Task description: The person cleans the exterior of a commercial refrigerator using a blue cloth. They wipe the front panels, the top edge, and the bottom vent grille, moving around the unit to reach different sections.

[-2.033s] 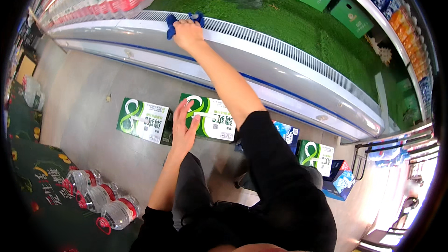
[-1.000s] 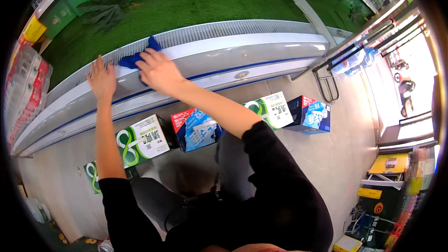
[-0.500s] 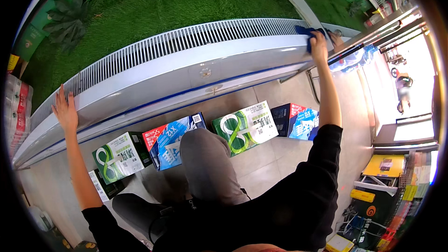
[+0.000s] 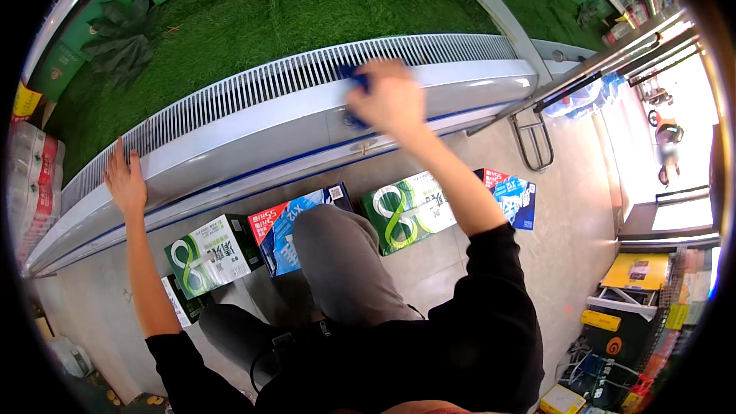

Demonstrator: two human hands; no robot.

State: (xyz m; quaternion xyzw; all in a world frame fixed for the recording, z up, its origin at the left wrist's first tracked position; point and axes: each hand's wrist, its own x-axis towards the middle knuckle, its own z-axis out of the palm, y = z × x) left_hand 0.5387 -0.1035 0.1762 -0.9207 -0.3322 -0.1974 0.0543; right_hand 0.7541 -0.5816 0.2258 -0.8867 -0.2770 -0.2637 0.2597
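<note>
We are sweeping the blue cloth (image 4: 354, 79), grasped by the blurred fingers of our right hand (image 4: 389, 101), from the right end back to mid-way along the white rim (image 4: 261, 113), apparently wiping that stretch, while our left hand (image 4: 126, 182) is resting farther left, fingers spread and empty.

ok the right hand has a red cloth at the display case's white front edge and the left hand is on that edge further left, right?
Not quite: the cloth is blue, as the head view shows. The right hand does have it at the white front edge of the display case, with the left hand further left.
</note>
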